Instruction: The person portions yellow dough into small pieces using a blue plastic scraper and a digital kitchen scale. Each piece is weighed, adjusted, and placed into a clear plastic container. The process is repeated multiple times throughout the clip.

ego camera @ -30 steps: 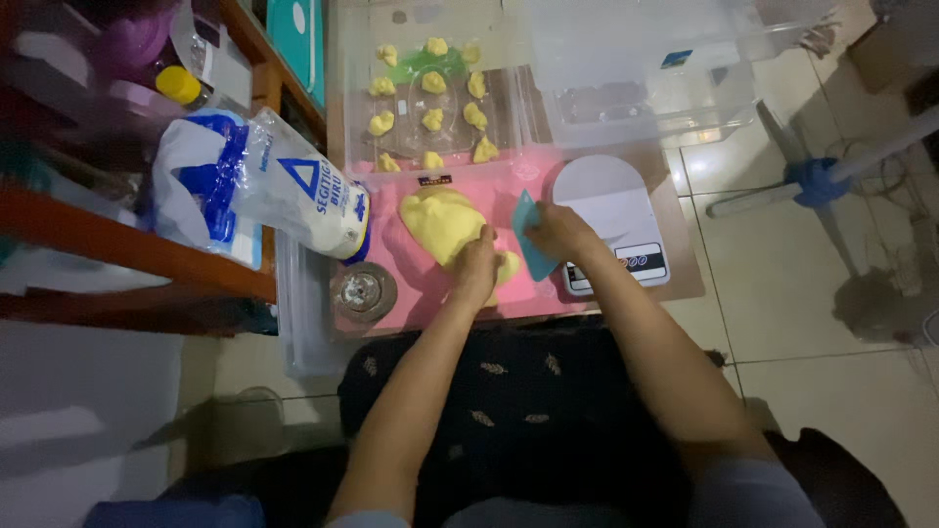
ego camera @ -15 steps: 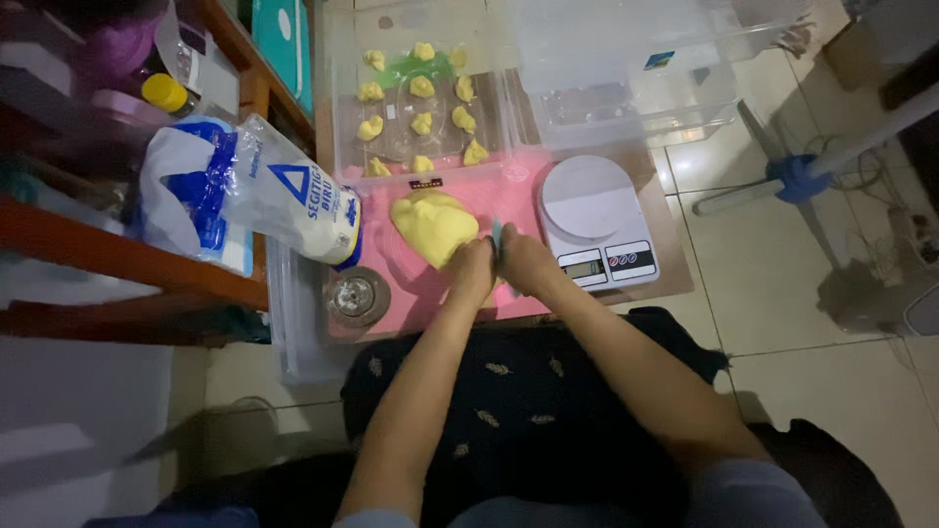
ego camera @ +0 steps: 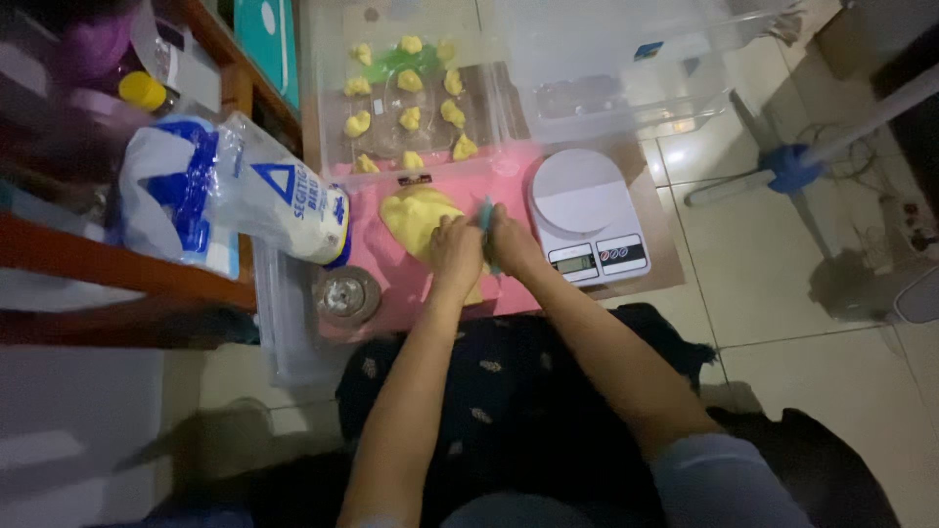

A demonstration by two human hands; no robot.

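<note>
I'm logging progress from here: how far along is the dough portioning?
Done: about ten small yellow pieces sit in the clear tray. In hand: the left hand presses the yellow dough lump on the pink mat, while the right hand works a teal scraper at it. Left: most of that lump is uncut; the scale is bare.

Pink mat (ego camera: 411, 284) bears yellow dough (ego camera: 416, 217) at centre, white kitchen scale (ego camera: 585, 215) at right edge, round metal lid (ego camera: 344, 295) at left edge.
</note>
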